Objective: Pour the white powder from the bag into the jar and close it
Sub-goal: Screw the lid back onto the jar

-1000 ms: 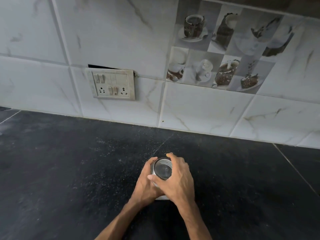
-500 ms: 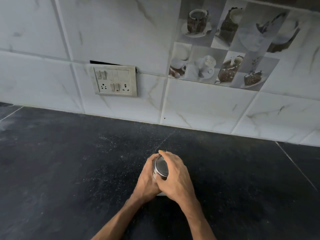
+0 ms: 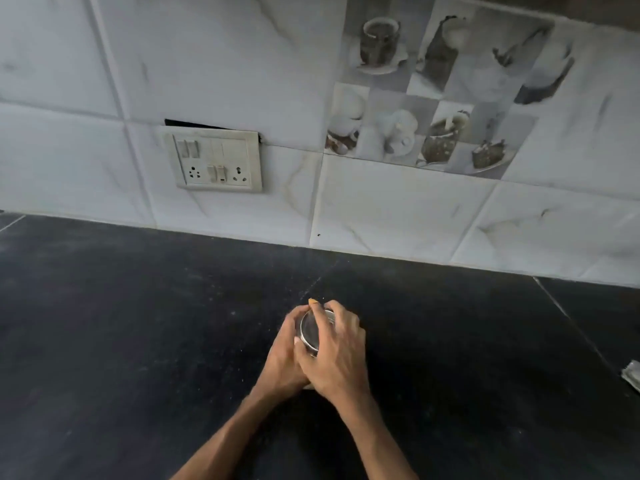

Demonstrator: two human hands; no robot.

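Jar (image 3: 317,318) is standing on the dark table (image 3: 138,341), mid-view, well out from the tiled wall (image 3: 398,209). Metal lid (image 3: 310,330) is sitting on its mouth, face angled toward the camera; can't tell if it's seated square.

Left hand (image 3: 284,355) is wrapping the jar body, fingers curled round it and bracing it. Right hand (image 3: 337,355) is gripping the lid from above, fingers curled over the rim. Both hands are touching each other over the jar, so the glass and its contents are mostly hidden, and the powder level isn't readable.

Pale crumpled scrap (image 3: 632,375) is lying at the right edge of the table, well apart from the jar. Possibly the bag, too cropped to confirm. Switch plate (image 3: 216,161) is sitting on the wall, upper left.

Judgement: pouring is looking done, since neither hand is holding a bag and the lid is on. Closing step is in progress. Remaining: twisting the lid fully tight, checking the seat, letting go.
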